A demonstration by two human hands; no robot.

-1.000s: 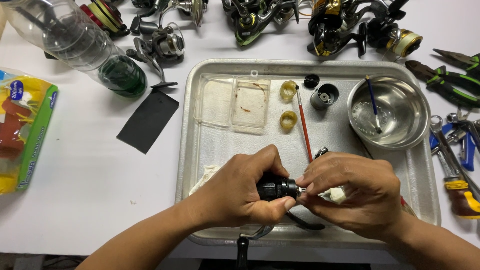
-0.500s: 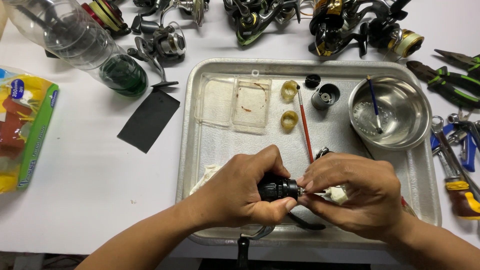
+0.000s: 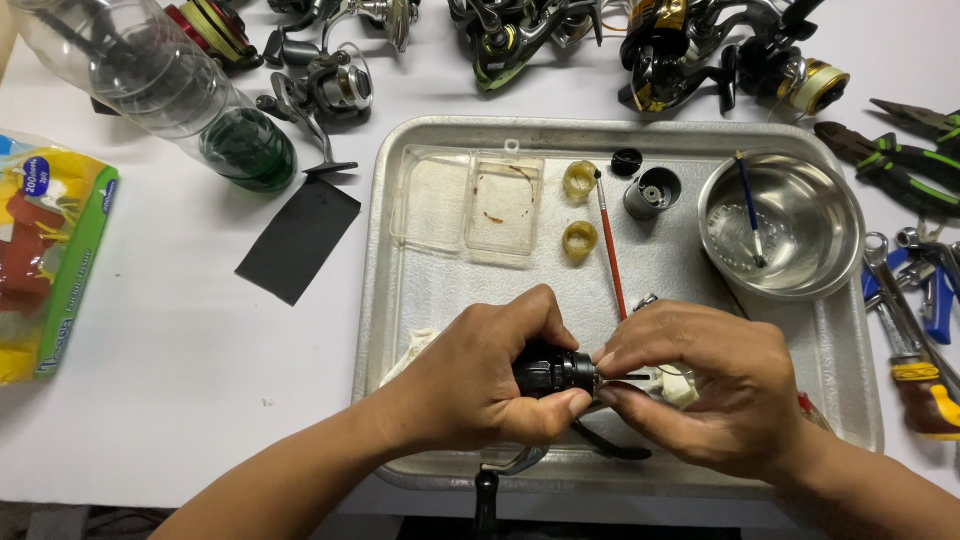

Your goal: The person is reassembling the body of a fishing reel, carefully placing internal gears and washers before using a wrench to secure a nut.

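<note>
Left hand [image 3: 480, 385] wrapped round a black reel body [image 3: 548, 372], fingers curled tight, thumb pressed underneath. Right hand [image 3: 705, 390] pinched shut at the body's right end, fingertips [image 3: 606, 360] on a thin dark shaft [image 3: 632, 377] poking out between the two hands. Body sitting dead centre of the grip, mostly hidden by the left palm; only its ribbed end showing. Black handle arm [image 3: 605, 447] curving out below the hands, a stem [image 3: 486, 495] hanging past the tray edge. Whether the shaft sits in the body or just against it: cannot tell.

All held low over a metal tray [image 3: 400, 250]. Just beyond the fingertips, a red-handled brush [image 3: 610, 250]. Further up, two yellowish rings [image 3: 580, 210], a grey spool [image 3: 652, 192], a black cap [image 3: 627, 161]. Up and left, a clear plastic box [image 3: 470, 203]. Up and right, a steel bowl [image 3: 780, 225] with a blue brush [image 3: 750, 208] in it. White rag [image 3: 415, 345] peeking from under the left hand.

Off the tray, white table [image 3: 180, 350]: black sheet [image 3: 298, 238] and clear bottle [image 3: 160, 85] to the left, tissue pack [image 3: 50, 255] far left, reels [image 3: 560, 30] along the top, pliers [image 3: 890, 165] and wrenches [image 3: 905, 300] to the right.
</note>
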